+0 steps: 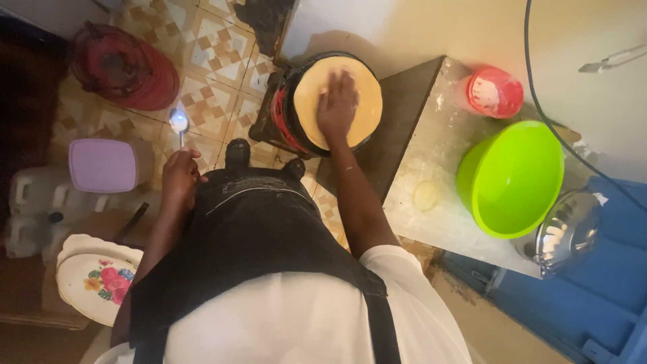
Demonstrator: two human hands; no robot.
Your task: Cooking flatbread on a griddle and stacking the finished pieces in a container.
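white plastic jerrycans [30,202], far left, floor

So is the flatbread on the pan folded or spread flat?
Spread flat: the flatbread covers the round pan, right hand pressing on it.

A lime-green bowl [510,178] sits on the pale counter [441,145], with a small red tub [495,92] just beyond it at twelve o'clock and a shiny metal lid [565,232] at its four o'clock. A small round of dough [425,196] lies at the bowl's nine o'clock. On the tiled floor [216,61] stands a red ribbed vessel [123,66]; a lilac lidded box [103,165] sits at its six o'clock, and a flowered plate [100,282] lies nearer still
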